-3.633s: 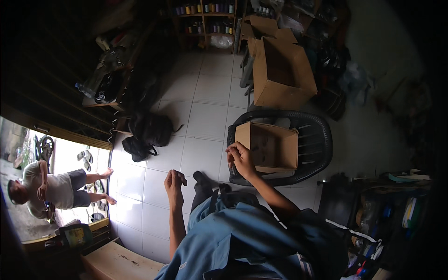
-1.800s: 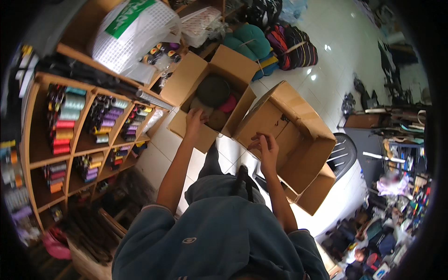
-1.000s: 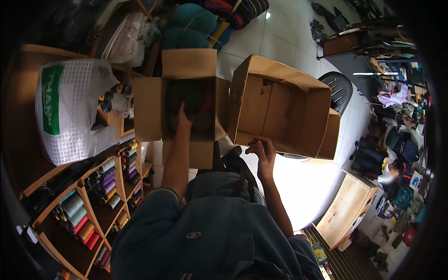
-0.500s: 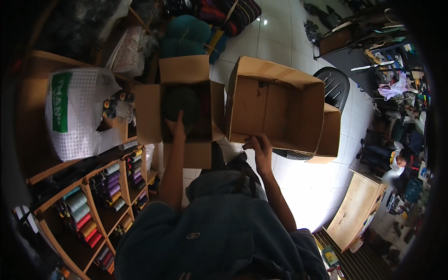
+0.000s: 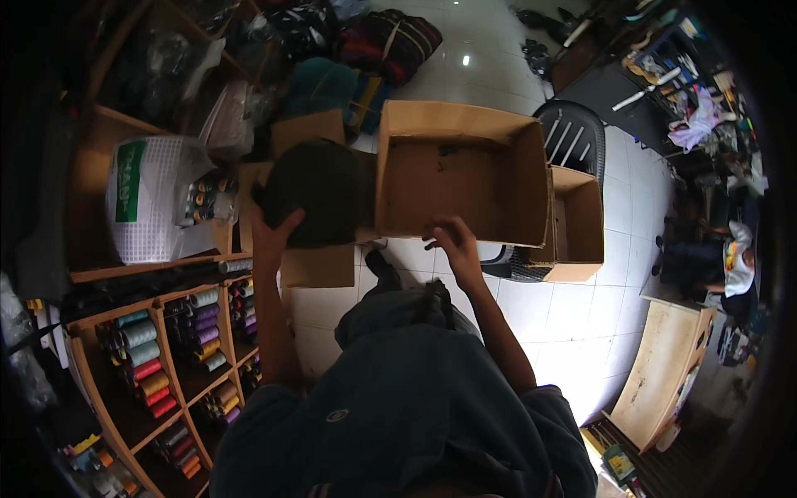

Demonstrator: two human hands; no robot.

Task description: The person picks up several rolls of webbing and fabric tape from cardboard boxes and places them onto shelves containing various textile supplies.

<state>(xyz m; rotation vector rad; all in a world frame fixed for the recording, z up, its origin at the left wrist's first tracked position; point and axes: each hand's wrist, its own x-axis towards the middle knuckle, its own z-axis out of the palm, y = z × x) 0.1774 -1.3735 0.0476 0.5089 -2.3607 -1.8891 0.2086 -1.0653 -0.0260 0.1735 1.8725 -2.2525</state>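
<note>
My left hand [image 5: 272, 238] grips a dark green bundle [image 5: 320, 191], lifted above a small open cardboard box [image 5: 314, 266] on the floor. My right hand [image 5: 451, 242] holds the near edge of a large empty cardboard box [image 5: 461, 178], tipped so its inside faces me. Behind it another open cardboard box [image 5: 577, 216] rests on a black plastic chair [image 5: 573, 133].
Wooden shelves [image 5: 166, 349] with several coloured thread spools stand at the left. A white woven sack [image 5: 154, 207] lies on top. Bags [image 5: 390, 41] are piled on the white tiled floor [image 5: 581, 315]. A wooden board [image 5: 664, 373] lies at the right, near a person [image 5: 735, 257].
I turned from the chair to the shelves and the floor box. My left hand went into that box and has raised the dark bundle out of it. The right hand keeps the big box.
</note>
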